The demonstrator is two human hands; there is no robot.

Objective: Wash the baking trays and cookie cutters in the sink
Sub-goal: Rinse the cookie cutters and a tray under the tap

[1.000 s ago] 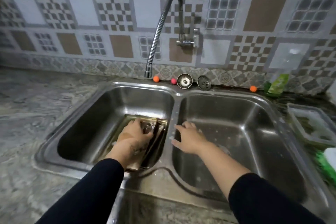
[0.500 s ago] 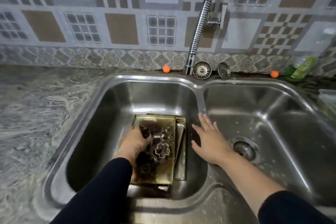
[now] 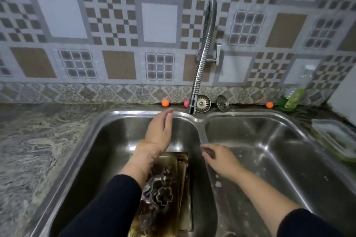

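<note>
Baking trays (image 3: 174,167) and cookie cutters (image 3: 163,195) lie below the empty, straight-fingered left hand (image 3: 159,132); the relaxed, empty right hand (image 3: 219,158) hovers beside them.

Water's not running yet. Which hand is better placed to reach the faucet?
Left, probably. The left hand is raised, open and empty, fingertips near the faucet nozzle. The right hand is lower, over the divider between the basins, farther from it.

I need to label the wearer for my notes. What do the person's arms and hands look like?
Both arms wear long dark, black-looking sleeves, pushed up to leave the forearms bare. The left hand and right hand are bare: no gloves, rings or watch visible.
</note>
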